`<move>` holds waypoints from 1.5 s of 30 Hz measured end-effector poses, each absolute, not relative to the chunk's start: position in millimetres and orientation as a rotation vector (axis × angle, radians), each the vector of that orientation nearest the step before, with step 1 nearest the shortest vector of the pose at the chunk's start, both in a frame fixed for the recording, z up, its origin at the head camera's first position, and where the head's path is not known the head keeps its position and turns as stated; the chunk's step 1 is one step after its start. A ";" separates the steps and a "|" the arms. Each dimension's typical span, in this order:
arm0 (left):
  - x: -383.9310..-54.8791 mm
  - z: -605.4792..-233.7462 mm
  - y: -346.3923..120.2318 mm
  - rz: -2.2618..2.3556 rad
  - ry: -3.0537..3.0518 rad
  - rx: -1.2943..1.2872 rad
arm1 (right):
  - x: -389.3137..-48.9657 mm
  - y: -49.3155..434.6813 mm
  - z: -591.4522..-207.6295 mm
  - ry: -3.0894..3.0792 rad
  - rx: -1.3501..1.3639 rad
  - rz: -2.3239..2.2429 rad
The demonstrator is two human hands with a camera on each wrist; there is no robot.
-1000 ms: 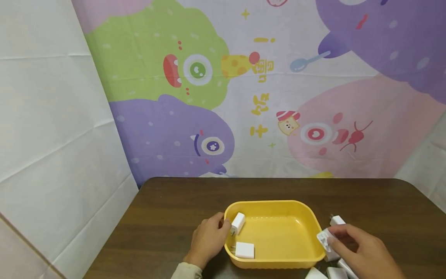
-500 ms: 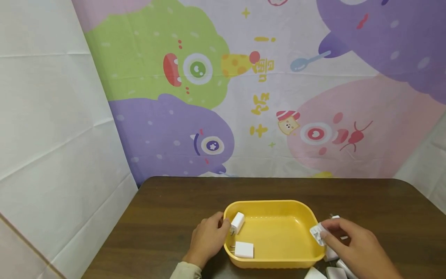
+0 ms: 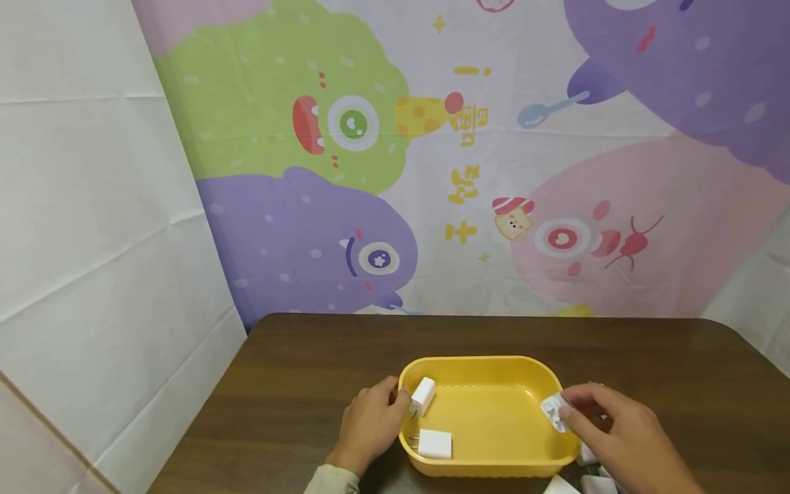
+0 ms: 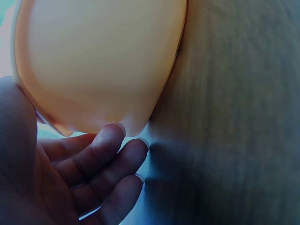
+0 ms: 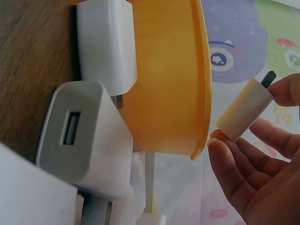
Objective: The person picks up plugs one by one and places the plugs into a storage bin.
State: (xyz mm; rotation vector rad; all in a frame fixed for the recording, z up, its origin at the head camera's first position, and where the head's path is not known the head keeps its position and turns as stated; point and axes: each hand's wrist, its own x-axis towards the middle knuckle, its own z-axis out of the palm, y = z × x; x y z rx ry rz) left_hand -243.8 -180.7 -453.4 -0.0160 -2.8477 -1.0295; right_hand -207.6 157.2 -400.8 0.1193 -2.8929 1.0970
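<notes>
A yellow plastic basin (image 3: pixel 490 422) sits on the table, with two white charger plugs inside at its left end: one by the left wall (image 3: pixel 423 395), another nearer the front (image 3: pixel 435 444). My left hand (image 3: pixel 372 424) holds the basin's left end, thumb at the rim and fingers against the outer wall in the left wrist view. Over the basin's right rim, my right hand (image 3: pixel 626 433) pinches a white charger plug (image 3: pixel 553 412) between thumb and fingers. In the right wrist view, this plug (image 5: pixel 244 110) hangs above the rim with a dark prong pointing up.
Several more white chargers lie beside the basin's right front corner, partly hidden by my right hand; one charger (image 5: pixel 75 133) shows its USB port in the right wrist view. A dark wooden table (image 3: pixel 296 384) lies below, backed by a cartoon-printed cloth (image 3: pixel 444 274).
My right hand has moved left with the charger plug, from beside the basin to over its right rim. My left hand stays on the basin.
</notes>
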 end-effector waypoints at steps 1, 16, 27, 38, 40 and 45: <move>-243.5 -453.8 -180.9 -1.034 -2.847 -0.016 | -208.0 156.1 -400.4 -2.900 0.110 1.102; -242.8 -452.2 -184.5 -0.990 -2.823 -0.042 | -212.0 140.1 -397.9 -2.775 0.220 1.139; -245.2 -453.0 -182.3 -0.966 -2.819 -0.061 | -213.7 136.9 -397.9 -2.782 0.240 1.148; -245.2 -453.8 -182.4 -0.980 -2.833 -0.041 | -220.3 130.2 -398.2 -2.801 0.253 1.160; -244.7 -453.4 -182.4 -0.981 -2.829 -0.044 | -221.5 129.2 -398.3 -2.793 0.267 1.145; -243.3 -453.0 -181.9 -0.979 -2.820 -0.052 | -223.2 127.6 -400.4 -2.773 0.300 1.117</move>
